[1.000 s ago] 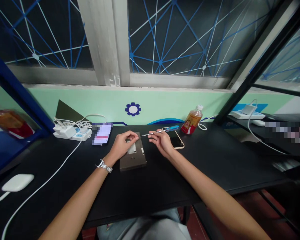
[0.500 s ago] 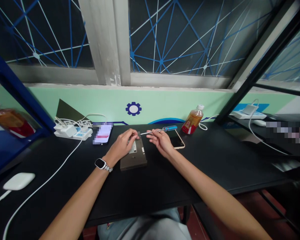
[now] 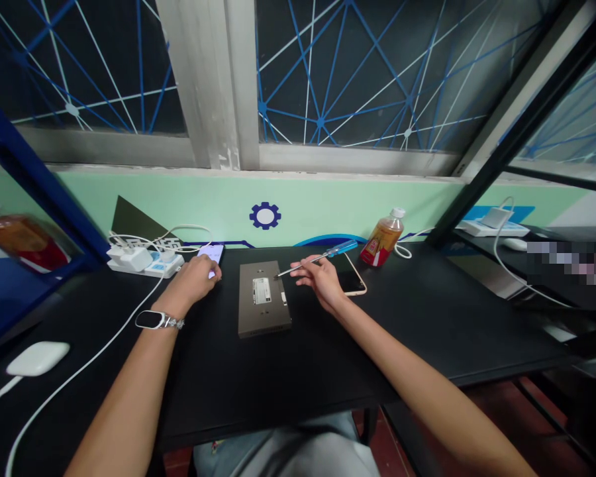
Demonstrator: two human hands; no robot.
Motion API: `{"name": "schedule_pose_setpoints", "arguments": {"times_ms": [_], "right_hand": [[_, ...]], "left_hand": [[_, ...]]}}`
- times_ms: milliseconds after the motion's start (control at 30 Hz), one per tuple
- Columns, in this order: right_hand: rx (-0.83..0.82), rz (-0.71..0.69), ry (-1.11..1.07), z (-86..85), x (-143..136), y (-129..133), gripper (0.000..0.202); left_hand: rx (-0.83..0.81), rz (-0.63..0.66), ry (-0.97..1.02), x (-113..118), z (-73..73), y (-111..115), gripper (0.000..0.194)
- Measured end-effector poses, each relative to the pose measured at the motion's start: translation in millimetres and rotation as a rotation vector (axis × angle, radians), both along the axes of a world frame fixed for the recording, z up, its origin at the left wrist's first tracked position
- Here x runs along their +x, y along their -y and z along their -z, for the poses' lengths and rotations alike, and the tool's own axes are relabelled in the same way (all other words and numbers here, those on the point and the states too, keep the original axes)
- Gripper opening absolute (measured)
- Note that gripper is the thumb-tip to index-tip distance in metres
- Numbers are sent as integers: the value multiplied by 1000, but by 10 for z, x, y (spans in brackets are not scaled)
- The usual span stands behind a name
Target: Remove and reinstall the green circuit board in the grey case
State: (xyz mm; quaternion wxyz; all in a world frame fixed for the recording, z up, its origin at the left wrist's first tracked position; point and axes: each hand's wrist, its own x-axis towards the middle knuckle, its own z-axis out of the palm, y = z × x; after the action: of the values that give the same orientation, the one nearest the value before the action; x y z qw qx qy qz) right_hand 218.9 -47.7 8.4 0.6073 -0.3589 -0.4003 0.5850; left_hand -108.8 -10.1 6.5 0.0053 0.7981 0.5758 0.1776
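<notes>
My right hand holds a screwdriver with a blue handle. Its metal shaft slants down to the left, and the tip is at the upper right part of a flat grey-brown box bearing a white label. My left hand, watch on the wrist, is over the lit phone left of the box and partly covers it. The left fingers are curled together; whether they hold anything small is hidden. Behind my right hand lies a second phone with a dark screen.
A drink bottle stands at the back right. On the left are a white power strip with plugs, a white earbud case and a long white cable. Black frame posts and a window bound the desk.
My left hand has left the box and moved left to the phone, uncovering the label. The screwdriver has tilted more steeply, its tip lower, still in my right hand.
</notes>
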Motion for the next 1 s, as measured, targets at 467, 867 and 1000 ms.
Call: {"name": "schedule_pose_setpoints", "arguments": {"times_ms": [467, 867, 1000], "right_hand": [[23, -55, 511, -69, 196, -65, 34], [-37, 27, 1665, -92, 301, 38, 23], [-51, -3, 1858, -161, 259, 109, 31]], "left_hand": [[75, 78, 127, 349, 72, 56, 35], [18, 147, 367, 1060, 324, 235, 54], [141, 70, 309, 990, 187, 266, 44]]}}
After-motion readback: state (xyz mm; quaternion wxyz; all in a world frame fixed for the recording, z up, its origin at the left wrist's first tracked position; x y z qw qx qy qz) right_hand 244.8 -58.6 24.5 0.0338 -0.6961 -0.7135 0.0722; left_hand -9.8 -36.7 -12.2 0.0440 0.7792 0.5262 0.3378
